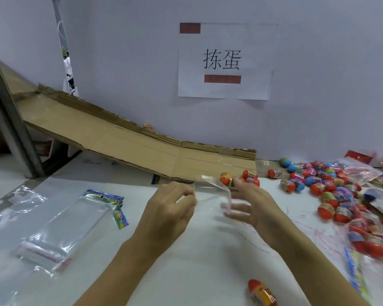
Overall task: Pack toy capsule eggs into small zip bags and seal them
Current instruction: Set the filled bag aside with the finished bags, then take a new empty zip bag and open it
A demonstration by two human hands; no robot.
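Our left hand [170,208] pinches a clear zip bag [210,191], seemingly spread by our right hand [250,206], nearer the eggs [332,191].

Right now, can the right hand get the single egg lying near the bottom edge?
Probably not at once: the right hand is busy with the clear bag. The egg lies uncovered beside that forearm.

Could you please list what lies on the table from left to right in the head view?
Stack of clear zip bags → left hand → clear bag held between the hands → right hand → pile of capsule eggs.
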